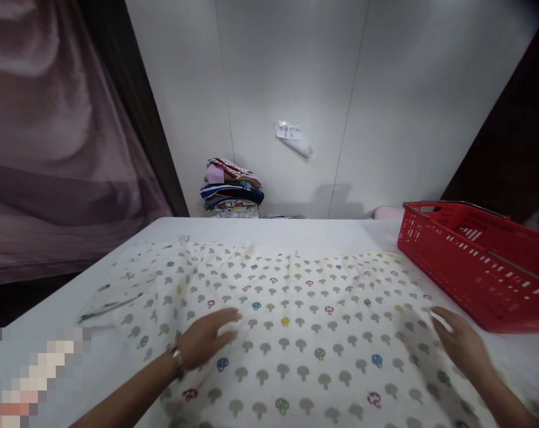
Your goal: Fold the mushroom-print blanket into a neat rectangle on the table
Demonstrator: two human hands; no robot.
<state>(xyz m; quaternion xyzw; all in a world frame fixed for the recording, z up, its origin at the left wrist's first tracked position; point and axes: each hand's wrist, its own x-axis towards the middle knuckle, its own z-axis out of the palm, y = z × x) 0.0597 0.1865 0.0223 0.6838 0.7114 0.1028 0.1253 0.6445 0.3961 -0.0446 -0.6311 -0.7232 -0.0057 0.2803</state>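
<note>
A white cloth with a small mushroom print point(296, 321) lies spread over a white table point(273, 229). My left hand point(204, 339) rests flat on the cloth's left part, fingers stretched out, a bracelet at the wrist. My right hand point(460, 342) lies flat on the cloth's right edge, fingers extended and slightly blurred. Neither hand holds anything. The cloth's far left corner is folded and rumpled.
A red plastic basket point(474, 261) stands on the table at the right, close to my right hand. A stack of folded fabrics point(231, 190) sits beyond the table's far edge against a white wall. A purple curtain point(50, 137) hangs at the left.
</note>
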